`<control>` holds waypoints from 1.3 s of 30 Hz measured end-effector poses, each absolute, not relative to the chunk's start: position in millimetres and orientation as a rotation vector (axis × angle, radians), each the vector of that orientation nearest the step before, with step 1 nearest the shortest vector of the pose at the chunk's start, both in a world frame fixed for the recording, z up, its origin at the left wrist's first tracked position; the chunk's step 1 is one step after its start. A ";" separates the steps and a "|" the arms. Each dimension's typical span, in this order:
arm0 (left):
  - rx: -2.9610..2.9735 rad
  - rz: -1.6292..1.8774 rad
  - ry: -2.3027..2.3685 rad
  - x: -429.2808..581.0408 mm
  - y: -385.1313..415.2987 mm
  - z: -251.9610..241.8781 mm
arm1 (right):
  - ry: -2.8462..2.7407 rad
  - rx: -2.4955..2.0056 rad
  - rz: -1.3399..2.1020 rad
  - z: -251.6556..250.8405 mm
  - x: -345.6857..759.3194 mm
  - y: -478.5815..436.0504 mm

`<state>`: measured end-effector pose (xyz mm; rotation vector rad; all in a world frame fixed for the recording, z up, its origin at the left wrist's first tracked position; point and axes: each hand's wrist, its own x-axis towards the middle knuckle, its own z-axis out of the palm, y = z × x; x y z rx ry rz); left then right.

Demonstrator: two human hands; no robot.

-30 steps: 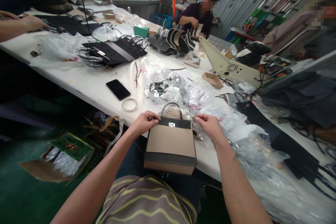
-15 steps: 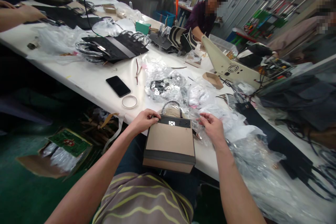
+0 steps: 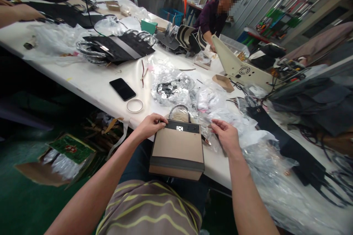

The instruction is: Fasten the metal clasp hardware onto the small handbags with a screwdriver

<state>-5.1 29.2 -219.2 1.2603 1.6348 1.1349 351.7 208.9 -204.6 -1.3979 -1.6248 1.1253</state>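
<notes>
A small tan handbag (image 3: 178,148) with black bands and a curved handle (image 3: 179,109) lies at the near edge of the white table (image 3: 91,84), overhanging toward my lap. My left hand (image 3: 150,125) is closed on the bag's top left corner. My right hand (image 3: 226,134) is off the bag, just right of its top right corner. Its fingers are curled in a pinch over crumpled clear plastic (image 3: 248,132); what they hold is hidden.
A black phone (image 3: 122,89) and a thin ring (image 3: 135,105) lie left of the bag. Plastic bags of parts (image 3: 171,88), a cardboard tray (image 3: 224,82), a cream panel (image 3: 242,69) and black bags (image 3: 121,47) lie beyond. A person (image 3: 215,14) works opposite; another's hand (image 3: 19,11) is far left.
My right hand has let go of the bag's top right corner and moved a little right onto the plastic. The left hand keeps its grip.
</notes>
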 end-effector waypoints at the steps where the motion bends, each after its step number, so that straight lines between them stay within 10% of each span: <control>1: 1.264 1.134 1.637 -4.9 29.1 -218.8 | -1.614 -1.394 1.132 -199.3 350.4 205.6; 39: 0.922 1.157 1.486 -16.5 25.7 -209.7 | -2.055 -1.044 1.261 -158.3 216.0 108.3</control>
